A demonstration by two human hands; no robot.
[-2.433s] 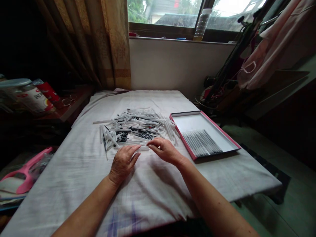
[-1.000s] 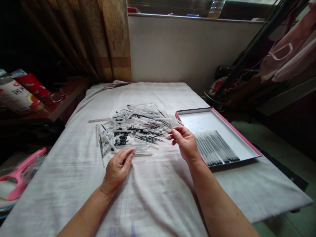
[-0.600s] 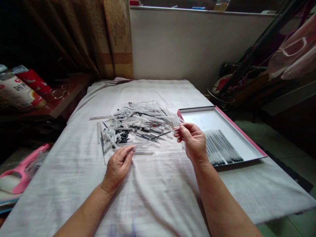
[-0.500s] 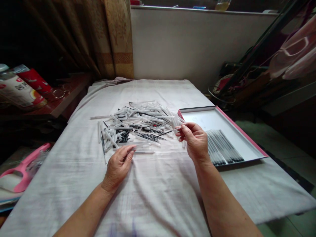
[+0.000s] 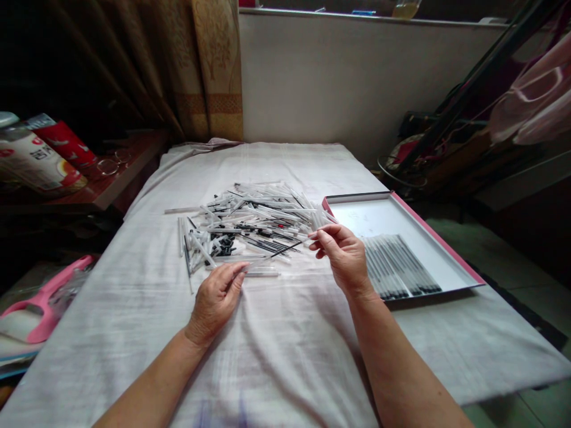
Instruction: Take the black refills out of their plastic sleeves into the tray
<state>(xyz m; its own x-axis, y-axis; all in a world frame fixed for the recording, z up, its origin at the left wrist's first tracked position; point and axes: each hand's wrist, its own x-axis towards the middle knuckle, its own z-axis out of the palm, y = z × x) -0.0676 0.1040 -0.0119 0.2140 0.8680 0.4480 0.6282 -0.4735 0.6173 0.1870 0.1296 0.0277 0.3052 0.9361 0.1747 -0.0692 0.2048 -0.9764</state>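
Note:
My left hand (image 5: 220, 300) is closed in a pinch at the near edge of the pile, with a clear pen barrel (image 5: 255, 262) between thumb and fingers, pointing right. My right hand (image 5: 341, 255) pinches the pale end of a thin pen refill (image 5: 288, 248). The refill's dark length slants down and left, its tip close to the barrel's open end; I cannot tell whether they touch. Behind both hands spreads a loose pile of clear barrels, dark refills and small black parts (image 5: 226, 244). Another clear tube (image 5: 263, 272) lies just in front of the pile.
To the right, a shallow box lid (image 5: 357, 217) with pink edges holds a row of assembled-looking pens (image 5: 401, 267). A white cloth (image 5: 285, 356) covers the table. Pink-handled scissors (image 5: 42, 303) lie at the left; a jar (image 5: 40, 160) stands on a side shelf.
My right hand has moved left and slightly down with the refill, bringing its tip nearer to the barrel. My left hand has stayed almost in place.

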